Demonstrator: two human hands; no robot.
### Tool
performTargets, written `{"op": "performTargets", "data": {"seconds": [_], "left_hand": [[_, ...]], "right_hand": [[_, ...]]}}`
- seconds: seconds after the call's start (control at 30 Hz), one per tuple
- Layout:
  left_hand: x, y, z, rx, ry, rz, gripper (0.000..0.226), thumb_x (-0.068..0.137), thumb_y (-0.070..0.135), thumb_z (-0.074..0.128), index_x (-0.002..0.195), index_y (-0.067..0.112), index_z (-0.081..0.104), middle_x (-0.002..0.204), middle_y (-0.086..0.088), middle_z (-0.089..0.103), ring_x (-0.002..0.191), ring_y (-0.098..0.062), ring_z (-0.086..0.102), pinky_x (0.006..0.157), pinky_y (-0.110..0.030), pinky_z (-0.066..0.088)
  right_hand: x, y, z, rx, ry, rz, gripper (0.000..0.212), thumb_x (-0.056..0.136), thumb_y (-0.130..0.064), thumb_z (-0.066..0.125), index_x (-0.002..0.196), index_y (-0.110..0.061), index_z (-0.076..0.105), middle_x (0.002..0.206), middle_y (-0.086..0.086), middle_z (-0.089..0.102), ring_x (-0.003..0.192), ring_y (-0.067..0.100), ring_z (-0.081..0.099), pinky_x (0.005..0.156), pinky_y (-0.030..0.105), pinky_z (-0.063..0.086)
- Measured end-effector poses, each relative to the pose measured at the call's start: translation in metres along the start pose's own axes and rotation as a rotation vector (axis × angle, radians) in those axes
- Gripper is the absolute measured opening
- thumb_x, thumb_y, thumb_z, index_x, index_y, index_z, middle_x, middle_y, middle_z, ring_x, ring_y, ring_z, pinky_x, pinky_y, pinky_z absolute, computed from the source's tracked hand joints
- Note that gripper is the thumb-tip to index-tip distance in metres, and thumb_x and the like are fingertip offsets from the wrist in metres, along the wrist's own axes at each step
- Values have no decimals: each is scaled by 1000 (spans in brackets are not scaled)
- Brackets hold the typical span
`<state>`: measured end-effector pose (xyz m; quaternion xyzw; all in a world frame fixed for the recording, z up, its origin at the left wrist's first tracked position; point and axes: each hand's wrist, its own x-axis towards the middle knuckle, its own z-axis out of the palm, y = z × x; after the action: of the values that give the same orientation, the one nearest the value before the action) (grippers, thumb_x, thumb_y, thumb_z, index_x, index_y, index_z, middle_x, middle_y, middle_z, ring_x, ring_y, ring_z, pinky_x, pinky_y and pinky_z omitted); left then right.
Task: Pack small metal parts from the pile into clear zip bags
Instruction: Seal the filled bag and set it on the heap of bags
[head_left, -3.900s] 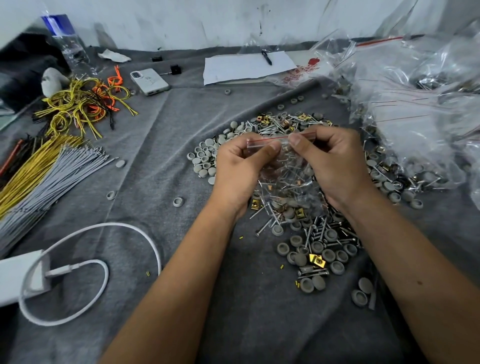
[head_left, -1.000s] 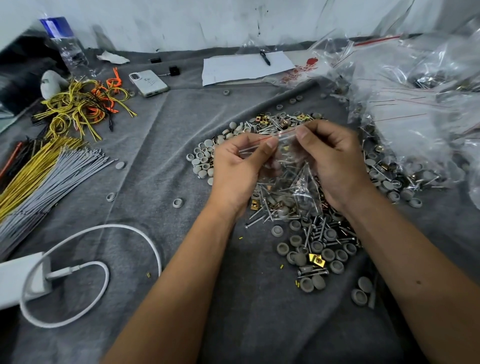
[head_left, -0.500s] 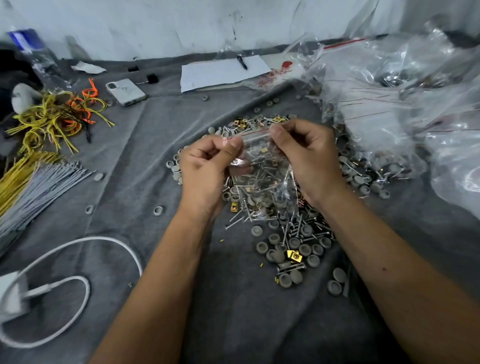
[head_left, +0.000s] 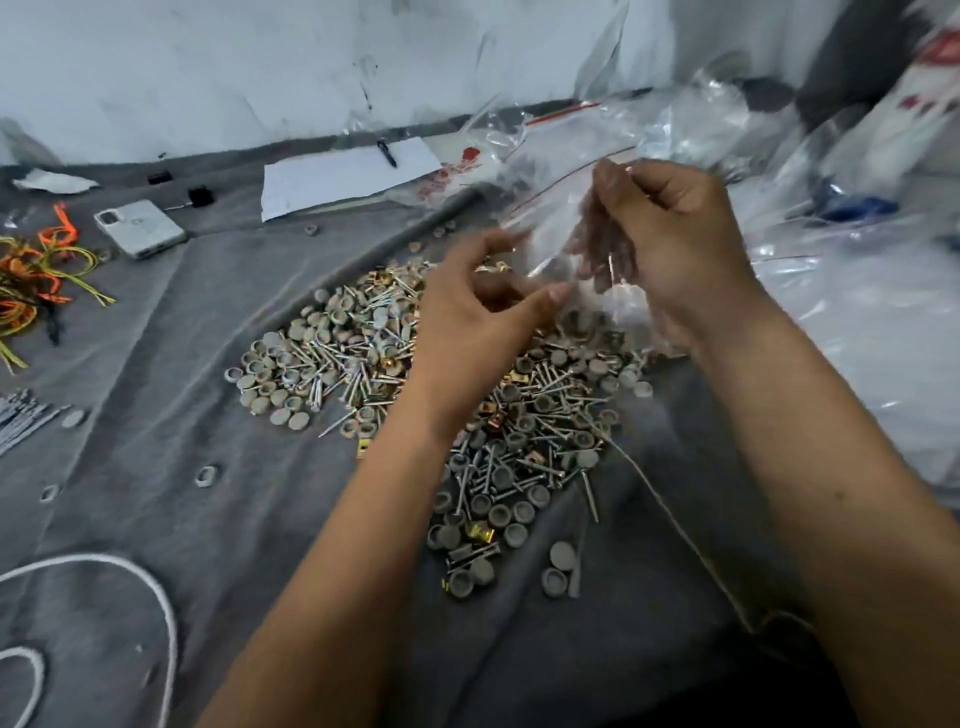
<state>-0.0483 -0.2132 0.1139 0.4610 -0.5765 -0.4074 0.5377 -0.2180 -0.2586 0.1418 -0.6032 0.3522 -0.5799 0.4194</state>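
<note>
A clear zip bag (head_left: 561, 228) with a red zip line is lifted above the far right of the pile and looks blurred. My right hand (head_left: 675, 244) grips it, fingers curled, some showing through the plastic. My left hand (head_left: 478, 312) hovers just left of the bag with fingers loosely spread and thumb out; I see nothing pinched in it. Below both hands lies the pile of small parts (head_left: 395, 374) on the grey cloth (head_left: 208, 519): screws, grey round caps and a few gold clips.
A heap of clear bags (head_left: 857, 322) fills the right side. At the back lie a sheet of paper (head_left: 332, 179) with a pen and a white phone (head_left: 140, 228). Coloured wires (head_left: 31, 275) and a white cable (head_left: 150, 597) lie at left.
Both hands held the bag's zip edge over the pile; now the right hand has lifted the bag up and to the right and the left hand has come off it. The view has turned right.
</note>
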Motion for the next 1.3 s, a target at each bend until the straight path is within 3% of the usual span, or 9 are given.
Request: {"op": "performTargets", "data": {"seconds": [0.17, 0.3, 0.43, 0.53, 0.63, 0.9, 1.0, 1.13, 1.3], "left_hand": [[28, -6, 70, -18, 114, -129, 39, 87, 8, 82, 116, 13, 57, 80, -9, 77, 65, -19, 75, 68, -39, 65], [41, -31, 99, 342, 183, -204, 58, 83, 18, 87, 128, 10, 50, 95, 1, 66, 97, -22, 70, 89, -36, 57], [34, -33, 118, 684, 342, 247, 55, 80, 8, 81, 125, 9, 50, 122, -9, 55, 102, -25, 59, 80, -29, 44], [32, -22, 145, 684, -12, 428, 29, 85, 11, 74, 110, 11, 60, 106, -6, 59, 89, -22, 57, 73, -37, 50], [29, -22, 167, 831, -392, 418, 24, 91, 17, 64, 113, 9, 66, 108, -12, 62, 104, -32, 55, 83, -46, 49], [38, -43, 174, 983, -149, 294, 22, 97, 4, 49, 115, 4, 63, 118, -16, 58, 113, -32, 46, 89, -35, 37], [46, -40, 177, 920, -116, 250, 24, 99, 6, 49, 118, 4, 64, 122, -17, 59, 116, -33, 47, 91, -37, 38], [52, -23, 176, 447, -23, 153, 27, 104, 21, 56, 127, 9, 63, 126, -10, 64, 116, -26, 57, 100, -38, 48], [64, 6, 154, -455, -50, -338, 34, 109, 37, 51, 123, 7, 61, 108, -15, 75, 91, -25, 73, 80, -38, 63]], "right_hand": [[22, 4, -70, -315, 99, 140, 24, 104, -27, 61, 89, -9, 68, 70, 11, 74, 54, 27, 67, 52, 34, 56], [22, 14, -132, -964, 112, 161, 21, 93, -35, 74, 97, -15, 73, 87, 5, 73, 82, 23, 70, 74, 30, 49], [11, 0, -174, -1297, -34, 316, 31, 77, -54, 84, 79, -25, 72, 89, -3, 70, 85, 18, 64, 72, 29, 41], [0, -1, -171, -1418, -356, 612, 56, 62, -67, 86, 101, -32, 64, 101, -10, 56, 98, 19, 57, 78, 34, 44], [-7, 16, -159, -1454, -458, 630, 61, 65, -46, 93, 111, -28, 58, 113, -1, 60, 100, 23, 56, 82, 36, 47], [-8, 8, -184, -1346, -264, 484, 2, 87, -18, 80, 88, -20, 79, 91, -1, 74, 84, 17, 63, 73, 27, 44], [-6, 1, -186, -1308, -96, 342, 12, 96, -18, 68, 93, -16, 81, 80, -2, 70, 76, 17, 64, 69, 27, 47], [-7, -21, -172, -669, 177, 204, 27, 101, -13, 53, 79, -15, 69, 75, -2, 73, 65, 7, 67, 58, 19, 48], [-8, -33, -139, 148, 30, 318, 34, 103, -7, 43, 78, -14, 64, 76, 11, 69, 66, 26, 65, 58, 27, 50]]}}
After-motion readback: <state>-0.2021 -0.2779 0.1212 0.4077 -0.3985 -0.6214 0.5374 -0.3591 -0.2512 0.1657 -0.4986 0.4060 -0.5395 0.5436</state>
